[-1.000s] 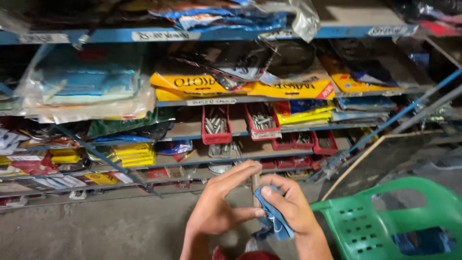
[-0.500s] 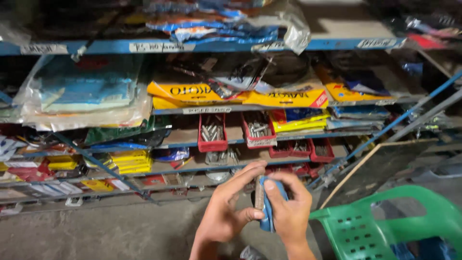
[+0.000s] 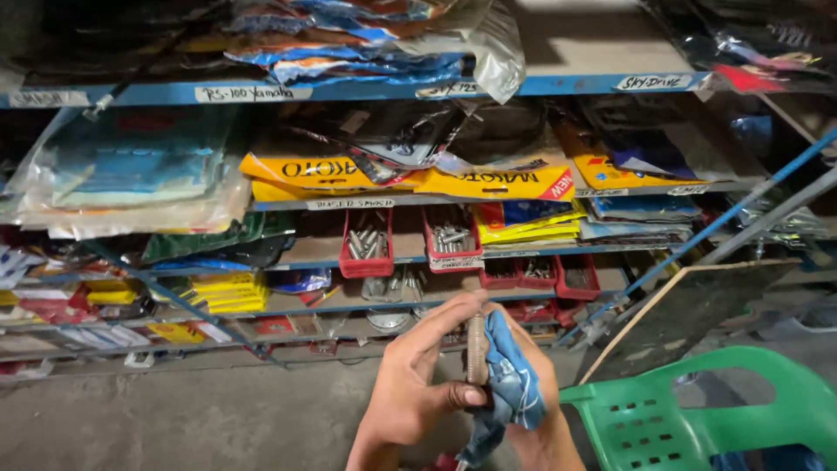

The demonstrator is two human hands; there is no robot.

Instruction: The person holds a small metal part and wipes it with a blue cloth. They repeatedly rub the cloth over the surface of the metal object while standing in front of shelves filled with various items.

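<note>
Rust-brown metal rod (image 3: 476, 349), short, cylindrical and dull-surfaced, is standing nearly upright low in the centre of the frame, pinched between both hands. The left hand (image 3: 417, 375) is closing its thumb and fingers (image 3: 471, 397) on the rod's lower end, while the right hand (image 3: 532, 397) is pressing a crumpled blue cotton rag (image 3: 510, 384) against the rod's right side, fingers curled shut around cloth and metal together. To rub it well, the left grip should be holding firm near the base while the rag is wrapping most of the shaft and sliding along its length, turning a little between passes; a loose pinch would probably let the rod twist out.

Behind the hands, blue-painted steel shelving (image 3: 366, 89) is filling the upper frame, loaded with glossy yellow plastic packets (image 3: 331, 170) and clear crinkled bags. Small red plastic bins (image 3: 366, 244) holding grey bolts are sitting at centre. A green perforated plastic chair (image 3: 697, 419) is showing at lower right, and bare grey concrete floor (image 3: 174, 419) at lower left.
</note>
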